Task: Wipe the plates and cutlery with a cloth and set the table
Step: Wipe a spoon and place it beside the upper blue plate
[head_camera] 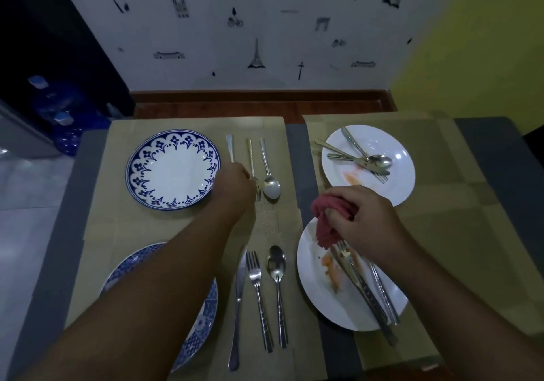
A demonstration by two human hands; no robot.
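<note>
Four round plates out there! Two blue-patterned: far blue-rimmed plate (173, 170) bare, near blue plate (203, 316) half hidden under the left forearm. Two plain white, both smeared orange: far white plate (394, 180) and near white plate (323, 298), each carrying a pile of steel cutlery. On the tan woven placemat (123, 227), two laid sets of three: far knife (230, 146), far fork (250, 154), far spoon (270, 186); near knife (240, 292), near fork (256, 277), near spoon (276, 266). Left hand (235, 186) covers the far knife's lower end, fingers hidden, grip impossible to tell. Right hand (362, 221) clenches a bunched red cloth (332, 218) over the near white plate's far rim. Blue bottles (59, 107) off left.
</note>
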